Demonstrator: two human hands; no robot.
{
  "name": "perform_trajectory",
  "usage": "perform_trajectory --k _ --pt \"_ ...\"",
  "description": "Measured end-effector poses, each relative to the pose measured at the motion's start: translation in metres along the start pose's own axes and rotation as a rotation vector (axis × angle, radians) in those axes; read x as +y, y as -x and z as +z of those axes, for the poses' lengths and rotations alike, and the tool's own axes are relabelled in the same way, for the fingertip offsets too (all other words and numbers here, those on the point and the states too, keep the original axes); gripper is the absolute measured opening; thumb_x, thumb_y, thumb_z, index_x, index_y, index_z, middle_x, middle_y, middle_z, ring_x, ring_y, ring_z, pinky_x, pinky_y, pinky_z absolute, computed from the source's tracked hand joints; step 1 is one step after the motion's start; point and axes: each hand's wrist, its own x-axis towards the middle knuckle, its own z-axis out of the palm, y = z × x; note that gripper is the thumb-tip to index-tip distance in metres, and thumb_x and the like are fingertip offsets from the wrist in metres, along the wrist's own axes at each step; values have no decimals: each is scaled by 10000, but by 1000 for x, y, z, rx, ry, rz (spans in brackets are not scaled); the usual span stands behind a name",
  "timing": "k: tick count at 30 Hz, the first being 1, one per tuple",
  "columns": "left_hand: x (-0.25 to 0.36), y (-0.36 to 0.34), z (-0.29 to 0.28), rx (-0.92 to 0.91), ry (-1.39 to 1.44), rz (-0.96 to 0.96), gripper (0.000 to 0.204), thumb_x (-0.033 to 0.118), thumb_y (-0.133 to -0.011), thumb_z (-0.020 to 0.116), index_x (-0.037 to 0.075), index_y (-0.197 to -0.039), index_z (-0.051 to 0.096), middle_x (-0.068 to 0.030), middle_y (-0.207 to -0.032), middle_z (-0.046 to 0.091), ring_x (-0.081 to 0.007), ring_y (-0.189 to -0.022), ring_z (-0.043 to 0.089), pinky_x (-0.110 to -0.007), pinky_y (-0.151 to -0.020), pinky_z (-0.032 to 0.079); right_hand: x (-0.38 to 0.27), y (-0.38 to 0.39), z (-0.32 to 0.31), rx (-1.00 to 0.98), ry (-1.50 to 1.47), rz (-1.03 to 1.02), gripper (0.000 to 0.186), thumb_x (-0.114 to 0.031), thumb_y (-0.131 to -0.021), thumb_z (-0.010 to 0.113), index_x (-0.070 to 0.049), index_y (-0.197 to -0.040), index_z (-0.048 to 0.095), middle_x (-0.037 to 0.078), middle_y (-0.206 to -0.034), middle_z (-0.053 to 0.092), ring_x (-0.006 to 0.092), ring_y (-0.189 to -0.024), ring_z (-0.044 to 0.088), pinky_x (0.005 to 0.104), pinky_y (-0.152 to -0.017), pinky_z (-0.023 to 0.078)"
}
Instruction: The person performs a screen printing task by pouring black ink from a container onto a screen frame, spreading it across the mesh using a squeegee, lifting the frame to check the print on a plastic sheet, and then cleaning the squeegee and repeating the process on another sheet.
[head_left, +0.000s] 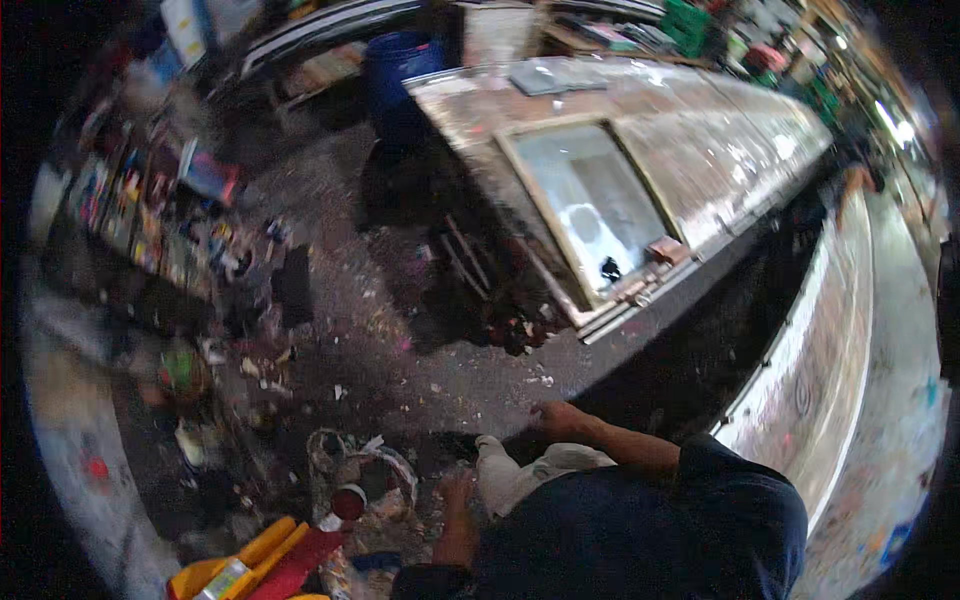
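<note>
Left hand (457, 492) hangs low beside my light trouser leg (510, 475), fingers pointing down. It is small and blurred, and I cannot tell whether it is spread or closed, though I see nothing in it. The thing nearest it is a wire basket (322, 450) on the floor, just to its left, with a red-lidded tub (349, 501) lying among the scraps inside. Right hand (553, 418) is held a little ahead of my body, above the dark strip of floor by the table edge. It looks loosely curled, but I cannot say for sure whether it grips anything.

As I judge it, a reach into that basket would go best slowly and from straight above. Clutter crowds the rim, and a yellow and red thing (262, 560) lies close by at the lower left, easy to knock. I would also set my feet well before bending.

At far left stand low shelves (140, 220) packed with small coloured tins and boxes. The floor (350, 320) is dark, rough concrete, speckled with paint and littered with bits of paper. Further back stands a blue barrel (400, 70). A long table (720, 140), heavily stained, runs away to the upper right, and a pale wooden-framed screen (545, 215) rests on its near end. A second long table (840, 330), pale and paint-marked, lies along my right, with a dark aisle between the two. The room is dim and crowded.
</note>
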Motion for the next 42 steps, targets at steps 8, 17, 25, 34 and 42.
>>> perform_trajectory --k 8,17,25,34,42 --pt "91 -24 -13 -101 91 209 520 441 -975 531 -17 -787 691 -167 -763 672 -369 -664 623 -507 -677 494 90 140 2 391 -188 291 435 -346 -857 713 -51 -1175 680 214 -1111 716 423 -1041 676 498 -880 546" --pt "166 15 -6 -148 -310 328 467 452 -927 598 9 -1026 708 -203 -939 725 -386 -798 681 -483 -749 526 174 197 -10 265 -325 444 450 -295 -861 722 -42 -1230 673 200 -1159 714 375 -1080 685 453 -903 547" --pt "253 -13 -55 -628 212 -25 477 504 -925 654 40 -857 745 -133 -901 721 -254 -887 681 -426 -788 511 187 158 -123 617 -355 327 388 -210 -875 712 4 -1195 661 241 -993 716 374 -937 713 452 -830 548" --pt "377 -174 -169 227 1007 236 284 108 -912 721 28 -1154 596 -50 -901 629 -145 -776 625 -278 -667 492 223 147 -293 858 -235 299 231 -142 -895 661 27 -1047 706 257 -963 713 392 -908 717 430 -792 545" --pt "632 -253 -296 764 885 790 199 113 -961 679 -5 -1103 607 -78 -1000 640 -152 -787 641 -295 -746 536 295 90 -488 1002 -259 127 160 -62 -928 640 30 -1050 686 201 -885 723 296 -829 732 381 -778 564"
